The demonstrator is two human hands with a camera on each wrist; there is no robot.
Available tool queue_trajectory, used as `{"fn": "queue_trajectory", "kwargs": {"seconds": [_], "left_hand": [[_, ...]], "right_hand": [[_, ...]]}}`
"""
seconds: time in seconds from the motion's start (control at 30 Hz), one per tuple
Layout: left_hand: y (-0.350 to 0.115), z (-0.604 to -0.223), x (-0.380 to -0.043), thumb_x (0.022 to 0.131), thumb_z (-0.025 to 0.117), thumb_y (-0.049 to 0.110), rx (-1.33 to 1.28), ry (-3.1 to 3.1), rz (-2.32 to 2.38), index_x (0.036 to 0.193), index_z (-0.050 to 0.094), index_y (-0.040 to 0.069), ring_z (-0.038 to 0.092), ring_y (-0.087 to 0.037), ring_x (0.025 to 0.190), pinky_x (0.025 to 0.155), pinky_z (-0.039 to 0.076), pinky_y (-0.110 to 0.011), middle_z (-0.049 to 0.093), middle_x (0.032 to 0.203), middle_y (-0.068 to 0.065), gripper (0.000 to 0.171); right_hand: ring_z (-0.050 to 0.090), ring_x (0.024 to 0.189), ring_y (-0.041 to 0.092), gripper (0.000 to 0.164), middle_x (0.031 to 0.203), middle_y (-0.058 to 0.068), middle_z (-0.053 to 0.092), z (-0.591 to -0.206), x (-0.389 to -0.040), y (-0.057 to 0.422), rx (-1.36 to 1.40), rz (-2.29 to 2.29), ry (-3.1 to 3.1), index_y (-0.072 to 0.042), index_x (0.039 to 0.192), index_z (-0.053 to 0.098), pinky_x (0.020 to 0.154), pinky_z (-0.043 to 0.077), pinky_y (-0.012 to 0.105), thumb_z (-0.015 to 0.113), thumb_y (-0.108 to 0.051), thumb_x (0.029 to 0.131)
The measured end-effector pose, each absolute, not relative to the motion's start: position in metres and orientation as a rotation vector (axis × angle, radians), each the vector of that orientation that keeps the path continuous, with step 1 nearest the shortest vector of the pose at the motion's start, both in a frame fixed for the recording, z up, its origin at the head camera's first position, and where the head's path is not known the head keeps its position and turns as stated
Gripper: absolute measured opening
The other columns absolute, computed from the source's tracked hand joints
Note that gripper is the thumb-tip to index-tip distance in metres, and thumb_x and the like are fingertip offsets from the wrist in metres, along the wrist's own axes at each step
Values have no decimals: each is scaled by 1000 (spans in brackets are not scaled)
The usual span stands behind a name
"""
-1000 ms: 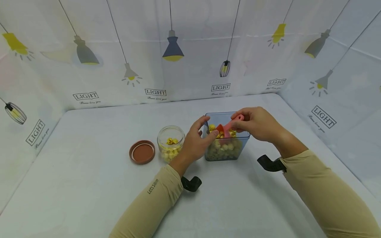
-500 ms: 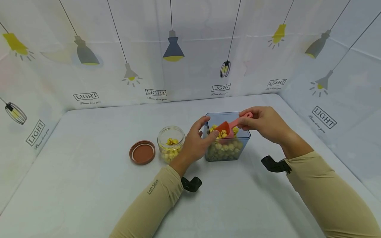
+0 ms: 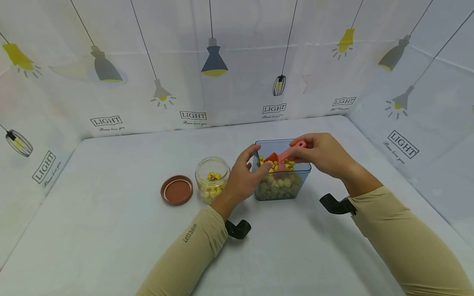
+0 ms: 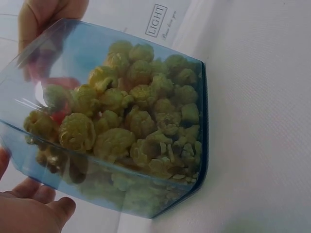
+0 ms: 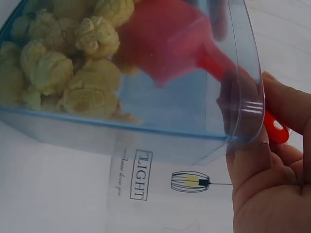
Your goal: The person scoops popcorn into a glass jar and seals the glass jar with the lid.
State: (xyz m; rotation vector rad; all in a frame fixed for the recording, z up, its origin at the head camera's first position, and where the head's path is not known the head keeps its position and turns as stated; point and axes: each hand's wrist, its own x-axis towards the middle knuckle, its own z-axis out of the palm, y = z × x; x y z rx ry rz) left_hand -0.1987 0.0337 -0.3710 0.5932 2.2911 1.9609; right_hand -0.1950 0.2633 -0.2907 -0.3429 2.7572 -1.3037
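Observation:
A clear bluish plastic container (image 3: pixel 275 193), mostly filled with yellow popcorn (image 4: pixel 136 111), stands upright on the table. My left hand (image 3: pixel 242 176) holds its left side, thumb at the front rim and index finger at the back left corner. With thumb and fingers, my right hand (image 3: pixel 322 154) pinches the handle of a pink scoop (image 3: pixel 285 156) over the right part of the rim. The scoop's bowl (image 5: pixel 165 39) is inside the container among the popcorn, partly hidden by my left thumb in the head view. Left of the container sits an open glass jar (image 3: pixel 212 176) with popcorn in it.
A brown round lid (image 3: pixel 177 190) lies left of the glass jar on the white-covered table (image 3: pixel 111 230). White cloth (image 3: pixel 244 61) printed with lamps hangs behind and at both sides.
The scoop drew right half a second ago, its bowl showing more; now my right hand has moved it back left and its bowl sits lower in the popcorn. My left hand stays put.

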Motion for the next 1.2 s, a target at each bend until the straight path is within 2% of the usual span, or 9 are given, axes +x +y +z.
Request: {"fn": "queue_trajectory", "kwargs": {"seconds": [0.27,0.67,0.93,1.2], "left_hand": [[33,-372,-198,99,63,30,584,2292,1962,152,41,14,28,-19,147,117,29,-40,29,161,-2,59],[32,-372,-199,99,62,29,589,2290,1961,151,42,14,28,-19,146,116,29,-38,27,162,-1,58],[32,-370,-199,99,63,29,617,2273,1964,153,38,10,28,-17,146,117,29,-41,30,160,-2,62],[32,-371,-200,99,63,29,630,2280,1959,153,38,9,30,-16,145,116,30,-41,33,159,-1,63]], "right_hand": [[72,88,11,45,104,17,70,-293,-194,268,-197,-1518,2662,9,126,59,81,57,25,67,-25,98],[71,86,14,41,102,19,70,-297,-192,276,-372,-1524,2694,10,123,60,77,58,24,67,-23,98],[71,87,9,42,100,3,70,-299,-193,278,-218,-1686,2595,12,127,56,80,56,23,65,-18,99],[71,89,9,42,107,13,67,-300,-195,270,-240,-1675,2594,11,130,55,82,56,23,64,-17,100]]}}
